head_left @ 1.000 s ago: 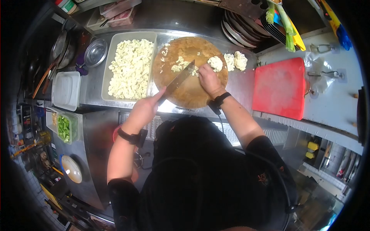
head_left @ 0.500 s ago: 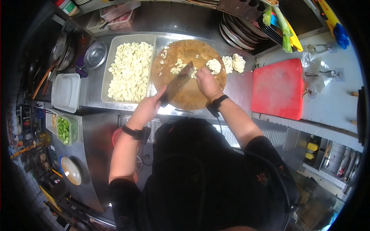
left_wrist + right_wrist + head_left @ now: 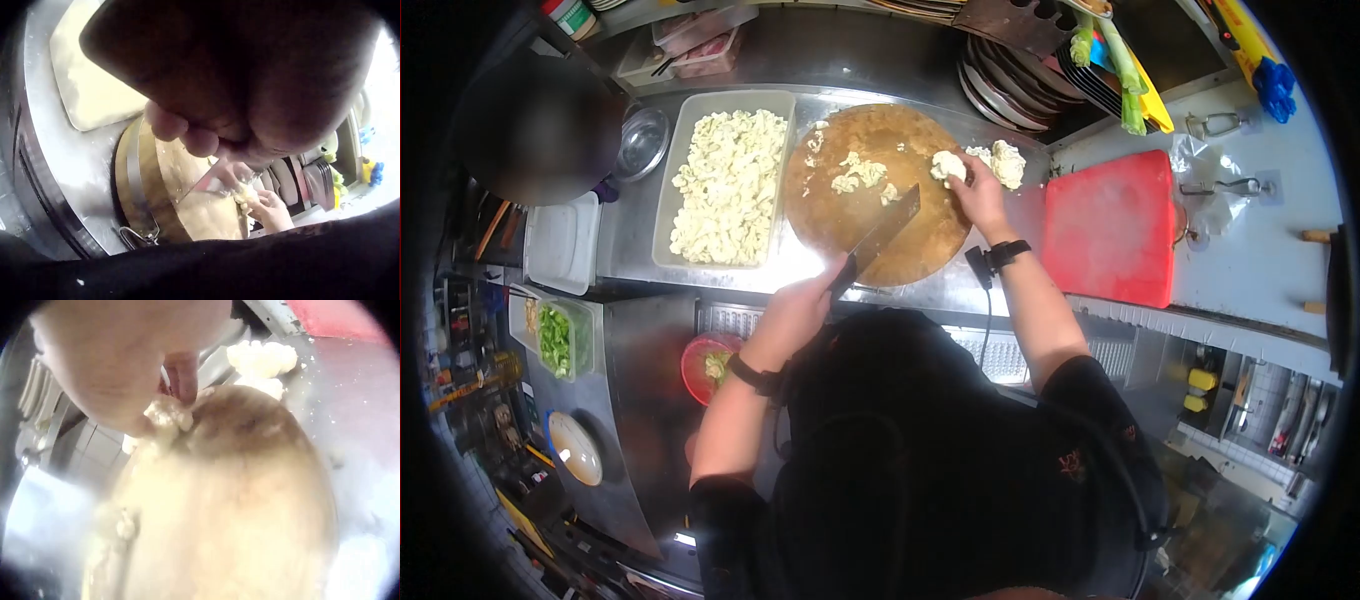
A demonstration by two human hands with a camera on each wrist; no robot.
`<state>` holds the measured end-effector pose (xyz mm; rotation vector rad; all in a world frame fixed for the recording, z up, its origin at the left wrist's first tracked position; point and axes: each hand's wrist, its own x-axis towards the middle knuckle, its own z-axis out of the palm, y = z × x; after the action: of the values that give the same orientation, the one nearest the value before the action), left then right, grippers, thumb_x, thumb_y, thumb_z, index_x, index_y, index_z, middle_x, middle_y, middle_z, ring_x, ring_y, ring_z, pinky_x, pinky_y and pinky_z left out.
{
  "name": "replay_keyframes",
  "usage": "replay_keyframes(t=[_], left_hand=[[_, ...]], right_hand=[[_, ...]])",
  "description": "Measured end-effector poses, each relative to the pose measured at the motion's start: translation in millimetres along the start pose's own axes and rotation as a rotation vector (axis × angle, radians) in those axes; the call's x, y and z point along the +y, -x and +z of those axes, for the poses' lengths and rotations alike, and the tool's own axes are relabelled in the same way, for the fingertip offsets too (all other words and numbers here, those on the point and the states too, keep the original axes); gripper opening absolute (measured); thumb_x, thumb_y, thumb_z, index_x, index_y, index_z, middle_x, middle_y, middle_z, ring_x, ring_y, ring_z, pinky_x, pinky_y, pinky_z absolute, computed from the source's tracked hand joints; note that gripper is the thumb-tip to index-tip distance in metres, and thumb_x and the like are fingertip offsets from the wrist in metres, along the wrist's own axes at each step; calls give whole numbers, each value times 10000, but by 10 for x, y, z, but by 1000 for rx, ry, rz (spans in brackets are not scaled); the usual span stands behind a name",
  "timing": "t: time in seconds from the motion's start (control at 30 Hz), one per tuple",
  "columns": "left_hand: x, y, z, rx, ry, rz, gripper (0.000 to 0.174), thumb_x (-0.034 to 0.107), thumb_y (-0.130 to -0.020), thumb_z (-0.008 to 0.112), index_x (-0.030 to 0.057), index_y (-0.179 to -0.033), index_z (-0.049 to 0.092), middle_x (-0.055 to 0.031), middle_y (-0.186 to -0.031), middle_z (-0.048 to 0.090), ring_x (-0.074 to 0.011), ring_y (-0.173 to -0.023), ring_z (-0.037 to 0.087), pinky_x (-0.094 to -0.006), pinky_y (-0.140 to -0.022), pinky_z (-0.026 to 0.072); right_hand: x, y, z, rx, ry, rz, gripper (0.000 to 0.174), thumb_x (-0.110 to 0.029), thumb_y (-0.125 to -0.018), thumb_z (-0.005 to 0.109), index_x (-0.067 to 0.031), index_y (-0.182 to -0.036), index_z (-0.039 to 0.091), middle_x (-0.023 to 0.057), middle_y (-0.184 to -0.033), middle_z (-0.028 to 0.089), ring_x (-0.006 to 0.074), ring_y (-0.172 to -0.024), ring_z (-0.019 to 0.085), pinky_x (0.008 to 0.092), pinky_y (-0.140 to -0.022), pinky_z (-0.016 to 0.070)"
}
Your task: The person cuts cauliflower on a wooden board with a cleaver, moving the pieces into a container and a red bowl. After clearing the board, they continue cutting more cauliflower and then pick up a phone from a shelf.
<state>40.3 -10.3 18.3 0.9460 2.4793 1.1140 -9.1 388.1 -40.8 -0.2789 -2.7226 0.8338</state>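
My left hand (image 3: 795, 312) grips the handle of a cleaver (image 3: 884, 232), its blade slanting over the round wooden chopping block (image 3: 910, 255). At the block's right edge, my right hand (image 3: 980, 198) pinches a cauliflower floret (image 3: 947, 166) between thumb and fingers; in the right wrist view the floret (image 3: 167, 419) shows under the fingertips. Beyond that hand, larger cauliflower pieces (image 3: 1007, 165) lie on the steel counter. Small cut cauliflower bits (image 3: 858, 173) are scattered on the block. Left of it stands a pale tub (image 3: 662, 225) full of cut cauliflower.
A red cutting board (image 3: 1110, 230) lies on the right. Stacked plates (image 3: 1000, 90) stand at the back. A red bowl (image 3: 690, 372) with scraps sits below the counter's front edge. At upper left is a blurred dark round shape (image 3: 540, 130), in front of the pans.
My right hand has moved right from the blade to the floret at the block's edge. The cleaver has shifted right and lower. A dark blurred shape has appeared at upper left.
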Motion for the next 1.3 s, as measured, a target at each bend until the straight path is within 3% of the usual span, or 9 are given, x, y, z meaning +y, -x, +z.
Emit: replay_keyframes(t=[0.07,0.1,0.23,0.37,0.57,0.77,0.93,1.23,1.3], left_hand=[[21,-39,4,-35,-2,-100,694,27,-957,622,212,-1601,440,-258,-891,691,-448,-848,681,-526,-773,539],[58,-68,-3,-72,-4,-196,699,30,-957,625,216,-1604,436,-261,-892,692,-448,-855,682,-525,-775,539],[179,-82,0,-6,-39,-253,612,29,-953,591,199,-1537,523,-270,-927,699,-471,-875,686,-535,-783,542],[195,-41,32,62,-38,-110,642,31,-954,606,210,-1561,496,-228,-854,682,-438,-785,679,-523,-719,543],[309,-145,63,56,-286,33,752,-22,-881,609,238,-1577,494,-143,-770,619,-362,-663,664,-474,-620,559],[397,-156,-39,17,-386,45,823,-34,-829,604,245,-1592,475,-138,-759,603,-346,-636,669,-461,-597,564],[312,-171,11,-19,-411,25,834,-33,-836,605,222,-1612,437,-151,-782,619,-355,-643,676,-464,-597,566],[85,-374,265,32,-202,-97,761,17,-925,578,185,-1639,373,-218,-765,667,-393,-678,680,-502,-682,555],[69,-406,220,32,115,-210,740,59,-952,596,216,-1638,369,-245,-795,680,-426,-728,686,-521,-719,543]], right_hand=[[128,-46,14,-158,-552,299,433,-98,-935,754,12,-1330,616,153,-1234,723,223,-1127,691,343,-998,546],[127,-29,-13,-214,-585,329,398,-89,-965,739,18,-1327,612,120,-1229,733,163,-1106,689,295,-968,551],[118,138,87,-255,-675,385,431,-65,-957,740,36,-1346,587,139,-1216,737,191,-1079,708,309,-957,562],[77,198,134,-216,-705,371,416,-55,-961,730,41,-1343,594,144,-1226,735,192,-1084,708,311,-959,562],[-167,119,-20,-232,-503,350,383,-119,-943,750,40,-1281,665,144,-1115,768,193,-1016,730,319,-902,573],[-623,28,-191,-282,-105,324,385,-205,-856,796,-12,-1186,747,202,-1042,767,317,-978,739,393,-903,570],[-563,-51,57,-208,82,93,386,-212,-837,789,-53,-1188,759,254,-1125,737,413,-1062,701,470,-969,545],[-561,101,139,-149,149,-57,406,-145,-805,810,-34,-1192,759,240,-1129,729,415,-1074,686,473,-971,542],[-539,153,81,-148,95,-65,412,-119,-803,812,-32,-1202,753,232,-1142,725,413,-1067,685,467,-963,546]])
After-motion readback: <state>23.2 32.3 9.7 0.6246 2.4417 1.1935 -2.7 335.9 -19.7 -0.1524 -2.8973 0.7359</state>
